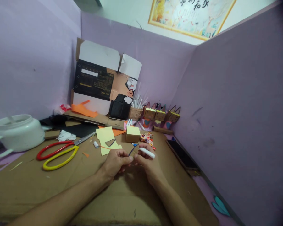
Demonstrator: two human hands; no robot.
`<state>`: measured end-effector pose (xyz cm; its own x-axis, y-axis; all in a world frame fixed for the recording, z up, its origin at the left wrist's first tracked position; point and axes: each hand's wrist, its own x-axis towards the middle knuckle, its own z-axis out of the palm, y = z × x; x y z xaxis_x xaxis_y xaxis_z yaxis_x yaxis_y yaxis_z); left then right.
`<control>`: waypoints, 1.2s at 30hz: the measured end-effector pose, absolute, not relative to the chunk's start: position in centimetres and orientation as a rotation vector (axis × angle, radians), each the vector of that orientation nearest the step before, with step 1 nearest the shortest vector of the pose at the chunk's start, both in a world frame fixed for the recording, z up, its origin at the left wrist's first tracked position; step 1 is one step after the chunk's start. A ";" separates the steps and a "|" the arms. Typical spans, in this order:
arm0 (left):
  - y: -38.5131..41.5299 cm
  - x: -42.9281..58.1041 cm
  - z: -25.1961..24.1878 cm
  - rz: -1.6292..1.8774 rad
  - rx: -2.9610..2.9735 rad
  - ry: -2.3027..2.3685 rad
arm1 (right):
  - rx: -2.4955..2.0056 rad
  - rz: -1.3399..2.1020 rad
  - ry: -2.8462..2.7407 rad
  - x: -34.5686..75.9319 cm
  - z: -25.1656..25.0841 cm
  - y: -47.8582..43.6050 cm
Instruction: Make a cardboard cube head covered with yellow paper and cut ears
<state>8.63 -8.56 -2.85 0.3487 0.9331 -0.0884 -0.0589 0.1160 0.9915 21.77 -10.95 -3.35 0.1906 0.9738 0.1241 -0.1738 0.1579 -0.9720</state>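
My left hand (115, 162) and my right hand (149, 161) meet over the cardboard mat, thumbs close together. Between their fingertips is a small brown cardboard piece (133, 151) with a dark blue edge. A white marker (147, 153) also rests in my right hand, its blue end pointing left. Just beyond lies yellow paper (104, 134) with a dark-edged cardboard triangle (110, 142) on it. A short white cap (96, 144) sits left of the paper. Behind my right hand are a small box with a yellow top (133, 134) and a patterned scrap (148, 139).
Scissors with red and yellow handles (58, 155) and a white mug (19, 131) are on the left. A phone (182, 154) lies along the right wall. Eared cardboard figures (160, 114), a pen basket (135, 113) and an unfolded box (94, 78) stand at the back.
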 end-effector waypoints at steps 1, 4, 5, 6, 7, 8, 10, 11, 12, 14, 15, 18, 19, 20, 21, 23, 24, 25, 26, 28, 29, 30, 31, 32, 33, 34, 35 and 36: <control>-8.5 8.6 -2.8 0.926 1.236 0.930 | -1.056 1.061 -1.010 21.8 -3.4 -10.9; -8.3 8.4 -2.7 0.944 1.246 0.917 | -1.070 1.100 -1.067 21.9 -3.5 -11.0; -8.2 8.3 -2.6 0.923 1.242 0.922 | -1.067 1.118 -1.098 21.9 -3.5 -11.0; -8.2 8.3 -2.6 0.897 1.237 0.933 | -1.059 1.136 -1.127 21.8 -3.5 -11.1; -8.1 8.3 -2.6 0.878 1.229 0.946 | -1.047 1.154 -1.154 21.7 -3.5 -11.2; -8.0 8.3 -2.6 0.869 1.218 0.960 | -1.034 1.168 -1.176 21.6 -3.5 -11.2; -7.8 8.3 -2.7 0.871 1.195 0.980 | -1.034 1.175 -1.202 21.5 -3.5 -11.3; -7.7 8.3 -2.7 0.871 1.187 0.986 | -1.049 1.159 -1.208 21.5 -3.4 -11.3; -7.6 8.3 -2.8 0.870 1.181 0.988 | -1.066 1.127 -1.205 21.7 -3.3 -11.3; -7.5 8.2 -2.8 0.872 1.167 0.991 | -1.085 1.015 -1.159 22.3 -3.0 -11.3; -7.5 8.2 -2.8 0.872 1.160 0.990 | -1.078 0.942 -1.116 22.7 -2.9 -11.2; -7.4 8.0 -2.8 0.858 1.144 0.988 | -1.026 0.716 -0.999 24.0 -2.6 -11.2; -7.4 8.0 -2.7 0.847 1.143 0.988 | -1.011 0.656 -0.985 24.3 -2.5 -11.2; -7.4 8.0 -2.7 0.834 1.144 0.987 | -0.999 0.613 -0.987 24.4 -2.5 -11.3; -7.4 8.0 -2.7 0.819 1.146 0.986 | -0.989 0.584 -1.004 24.5 -2.5 -11.3; -7.4 7.9 -2.5 0.792 1.153 0.987 | -0.979 0.557 -1.072 24.2 -2.6 -11.6; -7.4 7.9 -2.5 0.781 1.155 0.988 | -0.982 0.549 -1.116 24.0 -2.6 -11.8; -7.4 7.9 -2.4 0.773 1.157 0.989 | -0.989 0.537 -1.163 23.8 -2.7 -11.9; -7.4 7.9 -2.4 0.767 1.158 0.989 | -0.996 0.514 -1.203 23.6 -2.8 -12.0; -7.4 7.9 -2.3 0.762 1.160 0.988 | -1.014 0.466 -1.260 23.4 -3.0 -12.1; -7.3 7.9 -2.3 0.762 1.161 0.988 | -1.023 0.441 -1.272 23.4 -3.1 -12.1; -7.3 7.9 -2.3 0.762 1.162 0.989 | -1.031 0.425 -1.278 23.4 -3.1 -12.1; -7.3 7.9 -2.3 0.762 1.163 0.991 | -1.037 0.416 -1.280 23.4 -3.2 -12.1; -7.3 8.0 -2.3 0.762 1.163 0.994 | -1.043 0.412 -1.283 23.4 -3.2 -12.0; -7.3 8.0 -2.3 0.762 1.164 0.997 | -1.047 0.411 -1.291 23.5 -3.2 -12.0; -7.3 8.0 -2.3 0.764 1.166 0.999 | -1.045 0.404 -1.299 23.5 -3.2 -12.0; -7.3 8.0 -2.3 0.765 1.167 1.000 | -1.042 0.398 -1.309 23.4 -3.2 -12.0; -7.3 8.0 -2.3 0.767 1.169 1.000 | -1.038 0.392 -1.321 23.4 -3.2 -12.1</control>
